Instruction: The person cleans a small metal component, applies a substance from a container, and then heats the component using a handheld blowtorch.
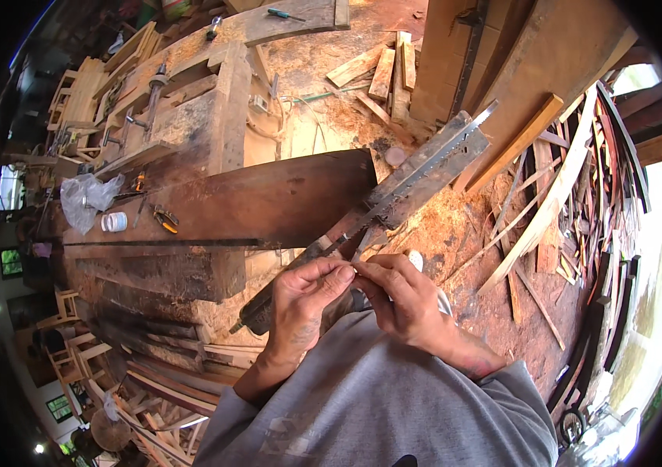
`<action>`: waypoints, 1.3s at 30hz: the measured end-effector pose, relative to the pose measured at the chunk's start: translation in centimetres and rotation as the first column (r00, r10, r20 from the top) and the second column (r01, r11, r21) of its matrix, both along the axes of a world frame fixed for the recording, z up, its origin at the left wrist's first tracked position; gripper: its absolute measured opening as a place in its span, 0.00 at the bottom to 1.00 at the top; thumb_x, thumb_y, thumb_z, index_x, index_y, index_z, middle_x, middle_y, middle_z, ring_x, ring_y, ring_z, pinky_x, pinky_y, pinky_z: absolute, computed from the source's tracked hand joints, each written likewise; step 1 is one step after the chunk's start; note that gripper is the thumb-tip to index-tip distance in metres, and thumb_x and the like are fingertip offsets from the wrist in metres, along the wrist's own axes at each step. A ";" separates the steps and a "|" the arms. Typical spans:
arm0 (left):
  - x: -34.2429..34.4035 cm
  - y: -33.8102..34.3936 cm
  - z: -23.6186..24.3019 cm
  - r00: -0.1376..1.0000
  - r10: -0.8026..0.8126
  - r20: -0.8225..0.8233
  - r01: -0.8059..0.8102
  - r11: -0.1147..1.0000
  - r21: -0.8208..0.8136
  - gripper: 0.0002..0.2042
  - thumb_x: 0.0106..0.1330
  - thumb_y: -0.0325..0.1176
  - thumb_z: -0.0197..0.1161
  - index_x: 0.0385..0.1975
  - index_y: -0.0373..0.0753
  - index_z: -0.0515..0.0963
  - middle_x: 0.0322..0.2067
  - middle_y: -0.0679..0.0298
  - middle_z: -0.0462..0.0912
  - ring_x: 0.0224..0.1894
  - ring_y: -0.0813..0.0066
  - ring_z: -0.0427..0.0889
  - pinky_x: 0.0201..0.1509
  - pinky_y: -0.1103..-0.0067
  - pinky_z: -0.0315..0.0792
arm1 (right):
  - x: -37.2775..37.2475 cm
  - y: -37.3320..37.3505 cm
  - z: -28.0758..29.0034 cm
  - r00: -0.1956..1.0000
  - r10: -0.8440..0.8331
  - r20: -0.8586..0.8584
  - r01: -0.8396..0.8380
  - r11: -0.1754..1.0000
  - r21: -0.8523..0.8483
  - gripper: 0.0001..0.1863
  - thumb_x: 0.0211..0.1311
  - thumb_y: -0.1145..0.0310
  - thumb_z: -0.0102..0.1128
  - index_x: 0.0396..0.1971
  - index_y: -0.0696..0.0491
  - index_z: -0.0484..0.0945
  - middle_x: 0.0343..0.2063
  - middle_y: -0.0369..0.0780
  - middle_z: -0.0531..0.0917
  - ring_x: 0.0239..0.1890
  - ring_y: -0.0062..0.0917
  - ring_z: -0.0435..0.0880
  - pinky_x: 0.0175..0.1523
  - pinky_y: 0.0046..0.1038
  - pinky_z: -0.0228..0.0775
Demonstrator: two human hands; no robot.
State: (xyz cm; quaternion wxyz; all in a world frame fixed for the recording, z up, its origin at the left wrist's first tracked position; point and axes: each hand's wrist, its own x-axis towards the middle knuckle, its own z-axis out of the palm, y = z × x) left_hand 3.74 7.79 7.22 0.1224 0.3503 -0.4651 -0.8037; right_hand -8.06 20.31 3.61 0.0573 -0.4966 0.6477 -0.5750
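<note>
My left hand (pixel 303 300) and my right hand (pixel 412 303) meet in front of my grey shirt, fingertips almost touching. Both are closed in a pinch around something too small to make out. Just beyond the fingers, a toothed saw blade (pixel 432 162) runs slantwise along a long narrow wooden piece (pixel 455 152), its tip sticking out at the far end. A short grey strip (pixel 363 243) stands between my fingertips and that blade; its kind is unclear. To the left lies a wide dark plank (pixel 284 198).
Pliers with yellow-and-black handles (pixel 166 219), a white tub (pixel 114 222) and a clear plastic bag (pixel 89 198) rest on the left bench. A screwdriver (pixel 286 15) lies at the far end. Long wood strips (pixel 553 210) pile up on the right, among sawdust and offcuts (pixel 381 74).
</note>
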 end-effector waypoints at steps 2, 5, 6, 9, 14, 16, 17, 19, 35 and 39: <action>0.4 -0.2 -0.1 1.000 0.007 0.015 -0.008 1.000 0.023 0.09 0.68 0.28 0.66 0.42 0.28 0.83 0.36 0.64 0.83 0.40 0.81 0.79 0.49 0.86 0.72 | 0.5 -0.1 0.1 1.000 -0.001 -0.012 0.001 0.999 0.035 0.19 0.53 0.84 0.68 0.48 0.62 0.79 0.38 0.49 0.81 0.35 0.37 0.85 0.35 0.32 0.80; 1.9 -0.7 -0.7 0.999 -0.047 0.010 0.047 0.999 0.011 0.08 0.68 0.26 0.66 0.41 0.27 0.83 0.37 0.64 0.83 0.41 0.81 0.79 0.50 0.85 0.72 | 1.6 0.4 0.3 0.988 0.036 0.150 -0.047 0.997 0.068 0.17 0.55 0.83 0.68 0.46 0.62 0.81 0.37 0.48 0.82 0.36 0.36 0.85 0.38 0.32 0.80; 2.5 -1.0 -0.9 0.995 -0.097 -0.001 0.097 0.994 -0.049 0.07 0.66 0.25 0.67 0.40 0.27 0.84 0.37 0.64 0.83 0.42 0.80 0.79 0.50 0.84 0.73 | 1.9 0.4 0.3 0.988 0.028 0.150 -0.040 0.996 0.076 0.17 0.55 0.83 0.68 0.46 0.62 0.81 0.37 0.48 0.82 0.36 0.36 0.85 0.38 0.32 0.80; 3.8 -1.6 -1.4 0.988 -0.155 -0.005 0.153 0.977 -0.148 0.05 0.64 0.22 0.69 0.37 0.29 0.85 0.37 0.63 0.83 0.43 0.79 0.79 0.50 0.82 0.74 | 2.5 0.3 0.4 0.925 0.078 0.372 -0.120 0.989 0.090 0.12 0.55 0.81 0.70 0.41 0.60 0.84 0.36 0.43 0.84 0.36 0.28 0.86 0.39 0.27 0.79; 4.7 -2.4 -2.1 0.984 -0.176 -0.013 0.160 0.918 -0.363 0.04 0.61 0.22 0.71 0.34 0.33 0.85 0.35 0.63 0.83 0.41 0.75 0.80 0.49 0.81 0.74 | 3.5 0.0 0.5 0.621 0.143 0.771 -0.274 0.961 0.042 0.11 0.64 0.77 0.65 0.46 0.62 0.83 0.38 0.42 0.84 0.37 0.23 0.83 0.43 0.23 0.76; 5.1 -2.7 -2.2 0.985 -0.168 -0.032 0.136 0.883 -0.449 0.03 0.60 0.23 0.71 0.33 0.34 0.85 0.34 0.63 0.84 0.40 0.73 0.81 0.48 0.79 0.75 | 4.1 -0.5 0.8 0.524 0.146 0.839 -0.277 0.961 0.006 0.10 0.66 0.77 0.64 0.46 0.62 0.83 0.38 0.42 0.84 0.38 0.22 0.83 0.43 0.23 0.76; 5.3 -2.9 -2.2 0.986 -0.164 -0.035 0.132 0.886 -0.445 0.03 0.60 0.23 0.71 0.33 0.34 0.85 0.34 0.63 0.84 0.40 0.73 0.81 0.48 0.79 0.75 | 4.5 -0.7 1.0 0.419 0.150 0.896 -0.271 0.962 -0.035 0.10 0.68 0.76 0.62 0.46 0.63 0.82 0.39 0.42 0.83 0.38 0.20 0.83 0.43 0.23 0.76; 5.7 -3.2 -2.2 0.987 -0.160 -0.029 0.119 0.834 -0.540 0.04 0.59 0.25 0.72 0.32 0.35 0.85 0.33 0.63 0.84 0.39 0.71 0.81 0.47 0.77 0.74 | 5.1 -1.1 1.2 0.374 0.120 0.920 -0.268 0.963 -0.016 0.10 0.68 0.76 0.62 0.46 0.63 0.82 0.40 0.42 0.83 0.38 0.20 0.83 0.44 0.22 0.77; 12.7 -3.1 -0.4 0.985 -0.154 -0.072 0.031 0.582 -0.813 0.06 0.58 0.25 0.73 0.34 0.35 0.84 0.33 0.62 0.85 0.42 0.67 0.81 0.49 0.74 0.73 | 11.7 -1.3 1.3 0.450 0.225 0.864 -0.290 0.952 -0.097 0.08 0.67 0.81 0.60 0.43 0.64 0.83 0.41 0.45 0.83 0.37 0.26 0.86 0.42 0.24 0.81; 16.0 1.3 -0.4 1.000 0.000 -0.031 -0.027 0.510 -0.860 0.06 0.58 0.24 0.72 0.35 0.36 0.84 0.34 0.63 0.85 0.43 0.66 0.81 0.50 0.74 0.73 | 13.2 0.7 0.9 0.366 0.259 0.894 -0.370 0.922 -0.115 0.08 0.67 0.81 0.59 0.43 0.64 0.83 0.38 0.44 0.84 0.36 0.26 0.86 0.41 0.25 0.81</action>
